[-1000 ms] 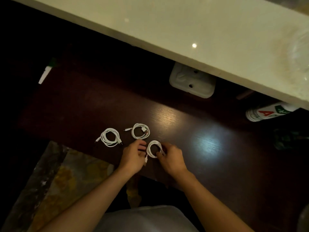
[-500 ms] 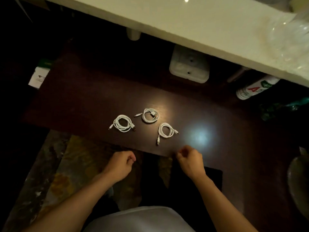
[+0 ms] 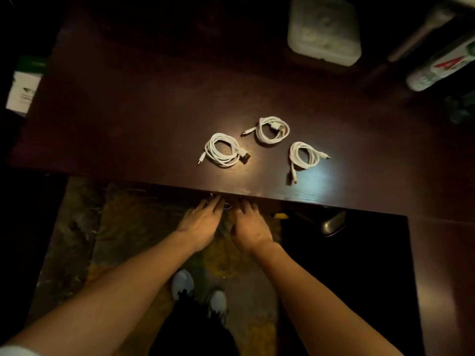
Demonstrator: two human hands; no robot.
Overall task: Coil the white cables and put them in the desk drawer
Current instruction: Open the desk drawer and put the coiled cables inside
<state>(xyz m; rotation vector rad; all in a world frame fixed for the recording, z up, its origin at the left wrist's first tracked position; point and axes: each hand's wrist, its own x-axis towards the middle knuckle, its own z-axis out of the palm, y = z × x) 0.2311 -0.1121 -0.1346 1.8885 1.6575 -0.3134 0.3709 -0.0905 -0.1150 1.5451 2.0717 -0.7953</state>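
Reaches left hand [image 3: 203, 222], fingers straight, and right hand [image 3: 250, 227], fingertips hidden, grip impossible to tell, to the desk [image 3: 128, 111] front edge, lower centre. Has three coiled cables [image 3: 222, 150] lying mid-frame on top. Shows closed box [image 3: 323, 32] upper right, contents hidden.

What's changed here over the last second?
Both hands let go of the nearest coil and drew back off the desk; the left hand and right hand now reach under its front edge, by a metal ring. It, the left coil and the middle coil stayed on top.
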